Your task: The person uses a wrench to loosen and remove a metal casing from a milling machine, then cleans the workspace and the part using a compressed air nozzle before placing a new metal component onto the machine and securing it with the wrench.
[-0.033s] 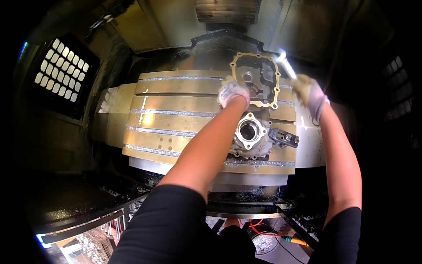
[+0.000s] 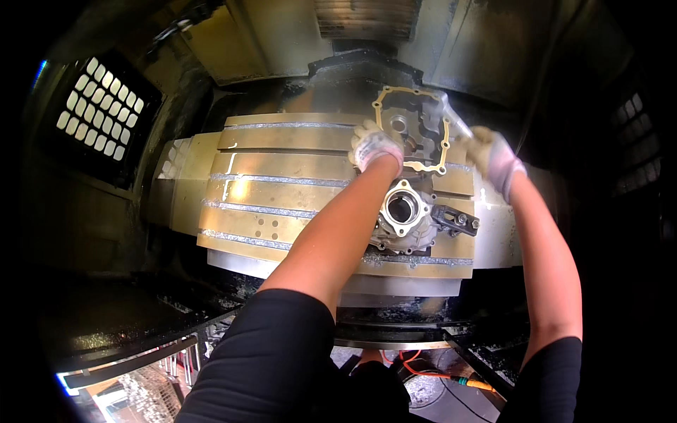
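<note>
A grey metal housing (image 2: 416, 242) sits on the slotted machine table (image 2: 282, 166). Its far part has a pale, bolt-holed rim (image 2: 446, 145); closer to me is a round bored flange (image 2: 404, 230). My left hand (image 2: 375, 148), in a whitish work glove, is closed at the left side of the far rim. Whatever its fingers hold is hidden. My gloved right hand (image 2: 493, 156) grips a silver metal hand tool (image 2: 457, 121), blurred by motion. The tool's far end overlaps the rim's upper right corner in view; contact cannot be told.
A dark clamp (image 2: 456, 221) with bolts stands right of the flange. Metal chips line the table's slots (image 2: 261, 210). Enclosure walls (image 2: 282, 42) rise behind, with a grid-patterned window (image 2: 100, 109) at left. Below the front ledge runs an orange hose (image 2: 423, 372).
My right hand and the silver tool have moved slightly down, bringing the tool's far end left and down to the rim's corner. My left hand stays at the housing's left side.
</note>
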`<state>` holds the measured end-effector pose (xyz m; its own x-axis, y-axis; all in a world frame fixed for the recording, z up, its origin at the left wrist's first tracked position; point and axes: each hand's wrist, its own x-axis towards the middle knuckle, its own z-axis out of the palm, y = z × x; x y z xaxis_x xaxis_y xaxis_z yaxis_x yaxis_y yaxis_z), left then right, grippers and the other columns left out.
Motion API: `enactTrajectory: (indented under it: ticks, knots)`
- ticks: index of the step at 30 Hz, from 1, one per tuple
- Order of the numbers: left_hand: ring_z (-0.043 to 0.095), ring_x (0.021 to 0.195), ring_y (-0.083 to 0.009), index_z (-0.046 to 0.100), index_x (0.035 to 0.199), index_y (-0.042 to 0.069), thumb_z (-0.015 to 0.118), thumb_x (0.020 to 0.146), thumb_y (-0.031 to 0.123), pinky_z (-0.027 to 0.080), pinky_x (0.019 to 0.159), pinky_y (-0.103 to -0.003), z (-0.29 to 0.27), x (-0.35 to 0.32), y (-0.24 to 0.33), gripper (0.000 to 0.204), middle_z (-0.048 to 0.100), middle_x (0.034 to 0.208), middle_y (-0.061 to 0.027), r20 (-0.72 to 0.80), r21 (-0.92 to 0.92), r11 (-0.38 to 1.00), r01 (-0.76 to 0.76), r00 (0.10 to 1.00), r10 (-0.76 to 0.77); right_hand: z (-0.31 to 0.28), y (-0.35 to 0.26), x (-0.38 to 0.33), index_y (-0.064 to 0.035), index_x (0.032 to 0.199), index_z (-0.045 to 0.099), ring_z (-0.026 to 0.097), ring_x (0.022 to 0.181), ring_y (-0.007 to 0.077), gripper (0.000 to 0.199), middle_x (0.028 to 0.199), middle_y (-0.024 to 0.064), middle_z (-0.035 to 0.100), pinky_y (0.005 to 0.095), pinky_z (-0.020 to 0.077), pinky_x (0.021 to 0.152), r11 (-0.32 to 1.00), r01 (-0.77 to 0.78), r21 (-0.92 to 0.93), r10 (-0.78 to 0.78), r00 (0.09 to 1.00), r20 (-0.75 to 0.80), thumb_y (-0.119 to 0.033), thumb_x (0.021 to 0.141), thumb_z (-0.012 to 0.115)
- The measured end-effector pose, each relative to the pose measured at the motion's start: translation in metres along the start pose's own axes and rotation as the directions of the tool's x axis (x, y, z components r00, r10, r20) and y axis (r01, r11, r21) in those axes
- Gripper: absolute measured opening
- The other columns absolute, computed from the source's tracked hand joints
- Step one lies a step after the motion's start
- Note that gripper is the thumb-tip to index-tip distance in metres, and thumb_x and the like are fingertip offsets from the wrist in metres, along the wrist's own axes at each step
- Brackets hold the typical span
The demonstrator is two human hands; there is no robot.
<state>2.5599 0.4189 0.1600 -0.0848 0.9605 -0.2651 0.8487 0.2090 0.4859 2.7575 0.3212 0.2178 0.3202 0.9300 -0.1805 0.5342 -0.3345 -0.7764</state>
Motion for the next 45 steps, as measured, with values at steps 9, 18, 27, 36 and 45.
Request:
enactTrajectory:
  ticks: [9,18,27,36,45]
  knots:
    - [0.073,0.103,-0.0346,0.066,0.115,0.011,0.062,0.096,0.018,0.058,0.09,-0.047,-0.105,-0.025,-0.125,0.021,0.075,0.107,-0.0156,0.526,0.45,0.465,-0.763,0.647,0.552,0.085,-0.067,-0.068,0.0081,0.135,0.056,0.068,0.104,0.0198,0.045,0.118,0.0192,0.069,0.0311,0.0557,0.088,0.98,0.185,-0.07,-0.154,0.937,0.313,-0.019,0.1,0.065]
    - [0.074,0.099,-0.0334,0.073,0.106,0.011,0.067,0.096,0.036,0.057,0.087,-0.046,-0.113,0.103,-0.217,0.027,0.076,0.102,-0.0156,0.31,0.561,0.529,-0.636,0.755,0.579,0.109,0.032,0.054,0.0,0.132,0.066,0.067,0.119,0.0431,0.055,0.129,0.0269,0.069,0.0493,0.0516,0.102,0.833,-0.536,-0.137,0.404,0.759,-0.51,-0.043,0.1,0.051]
    - [0.072,0.113,-0.0338,0.075,0.116,0.01,0.062,0.095,0.026,0.055,0.099,-0.052,-0.053,0.192,-0.143,0.028,0.076,0.115,-0.0148,0.573,0.547,0.273,-0.791,0.592,0.567,0.123,0.013,0.047,0.0061,0.121,0.066,0.068,0.113,0.0446,0.055,0.115,0.0315,0.071,0.0483,0.0522,0.099,0.799,-0.548,-0.248,0.334,0.748,-0.574,-0.043,0.103,0.048]
    - [0.074,0.102,-0.0358,0.076,0.107,0.012,0.061,0.094,0.023,0.057,0.088,-0.047,-0.032,0.25,-0.136,0.023,0.077,0.108,-0.0131,0.619,0.505,0.165,-0.847,0.489,0.614,0.126,0.002,0.048,0.0073,0.119,0.066,0.068,0.114,0.0448,0.057,0.113,0.032,0.071,0.0477,0.051,0.1,0.809,-0.552,-0.199,0.368,0.742,-0.56,-0.043,0.102,0.048]
    - [0.069,0.072,-0.0253,0.061,0.133,0.006,0.057,0.1,0.023,0.06,0.068,-0.038,0.012,0.079,-0.194,0.037,0.07,0.094,-0.0132,0.843,0.12,0.89,-0.44,0.519,0.143,0.119,0.027,0.052,0.0045,0.125,0.067,0.063,0.122,0.046,0.06,0.122,0.032,0.069,0.0497,0.0505,0.101,0.788,-0.553,-0.27,0.301,0.73,-0.614,-0.049,0.103,0.052]
